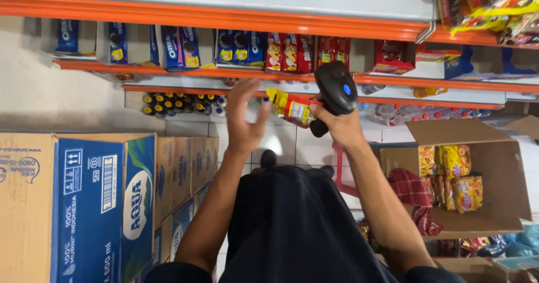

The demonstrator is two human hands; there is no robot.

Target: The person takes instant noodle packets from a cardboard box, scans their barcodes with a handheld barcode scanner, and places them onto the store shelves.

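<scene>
My right hand [339,127] grips a black handheld scanner [334,89] with a blue button, raised in front of the shelves. The same hand also pinches a small red and yellow snack packet [291,108] that juts out to the left. My left hand [245,114] is lifted beside it with fingers spread, empty, a little left of the packet and apart from it. Behind both hands run orange-edged shelves [224,19] stocked with blue biscuit packs [179,47] and red snack packs [289,53].
Stacked blue and brown cartons [95,199] stand at my left. An open cardboard box [505,171] with yellow snack packets and a red checked cloth sits at my right. Bottled drinks [179,104] line the lowest shelf. My dark-trousered legs fill the tiled aisle below.
</scene>
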